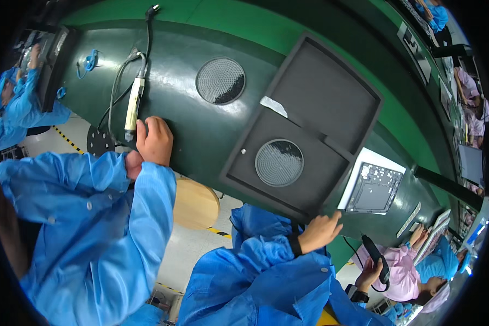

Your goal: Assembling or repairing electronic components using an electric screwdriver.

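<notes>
Foam tray (pixel 331 92), black and matte, lies tilted across the dark green worktop (pixel 190 108); it has two shallow rectangular wells split by a raised bar, and its near corner reaches the worktop's edge. The right hand (pixel 319 231), coming out of a crinkled blue sleeve with a dark wristband, rests at that near corner with fingers spread and loosely apart, fingertips touching the tray's rim and closed on nothing. In the nearer well sits a round disc (pixel 279 162), grey and finely dotted like mesh, with a small white speck beside it. A torn white paper scrap (pixel 273 106) lies on the tray's left rim. Just right of the tray, a flat grey metal chassis (pixel 374 187) rests on a white sheet.

The left hand (pixel 154 141) lies curled at the worktop's near edge, fingers together, beside the tip of a cream, stick-shaped power screwdriver (pixel 133 106) whose cables loop away. Farther back, a second dotted round disc (pixel 220 81) lies bare on the glossy worktop.
</notes>
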Demonstrator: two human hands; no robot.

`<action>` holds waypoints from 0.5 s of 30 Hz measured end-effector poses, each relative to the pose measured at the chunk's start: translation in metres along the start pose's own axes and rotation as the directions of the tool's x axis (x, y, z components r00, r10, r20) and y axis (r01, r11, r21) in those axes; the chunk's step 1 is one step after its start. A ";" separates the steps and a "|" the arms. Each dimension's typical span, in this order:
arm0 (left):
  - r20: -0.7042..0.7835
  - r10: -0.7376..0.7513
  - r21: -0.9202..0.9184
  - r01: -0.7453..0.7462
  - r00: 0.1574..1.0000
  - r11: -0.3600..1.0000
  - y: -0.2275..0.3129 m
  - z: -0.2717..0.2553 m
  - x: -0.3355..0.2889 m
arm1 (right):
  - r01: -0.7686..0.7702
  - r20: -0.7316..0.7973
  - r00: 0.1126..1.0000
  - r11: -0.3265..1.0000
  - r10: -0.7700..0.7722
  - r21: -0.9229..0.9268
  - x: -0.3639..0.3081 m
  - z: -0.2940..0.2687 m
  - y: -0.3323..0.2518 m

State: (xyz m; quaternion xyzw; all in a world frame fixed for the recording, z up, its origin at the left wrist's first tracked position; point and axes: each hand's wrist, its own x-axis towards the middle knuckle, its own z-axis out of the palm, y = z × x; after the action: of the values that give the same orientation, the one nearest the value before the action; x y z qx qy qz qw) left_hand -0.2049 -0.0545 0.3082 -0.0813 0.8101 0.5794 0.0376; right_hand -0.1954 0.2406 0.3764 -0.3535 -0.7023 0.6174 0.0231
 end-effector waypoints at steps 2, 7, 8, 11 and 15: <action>0.123 -0.035 -0.167 0.055 0.992 0.984 -0.002 -0.021 -0.009 | -0.001 0.018 1.000 0.998 0.002 -0.062 -0.009 0.015 0.006; 0.041 -0.010 -0.308 0.022 0.999 0.951 -0.019 -0.072 -0.013 | -0.016 0.006 1.000 0.996 0.017 -0.084 -0.031 0.042 0.008; 0.019 -0.017 -0.314 0.022 1.000 0.949 -0.019 -0.087 -0.010 | -0.018 -0.003 1.000 0.995 0.018 -0.094 -0.032 0.042 0.009; -0.021 -0.072 -0.393 0.058 0.997 0.918 -0.025 -0.115 -0.008 | -0.059 -0.053 0.997 0.997 0.056 -0.045 -0.037 0.048 0.011; -0.030 -0.219 -0.645 0.148 0.975 0.749 -0.027 -0.159 0.004 | -0.068 -0.082 0.995 0.991 0.058 -0.118 -0.047 0.053 0.010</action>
State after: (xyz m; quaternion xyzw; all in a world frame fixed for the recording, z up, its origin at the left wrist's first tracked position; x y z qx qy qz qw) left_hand -0.1992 -0.2137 0.3347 -0.1985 0.5534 0.8086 0.0224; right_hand -0.1805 0.1705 0.3741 -0.4003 -0.7253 0.5600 0.0099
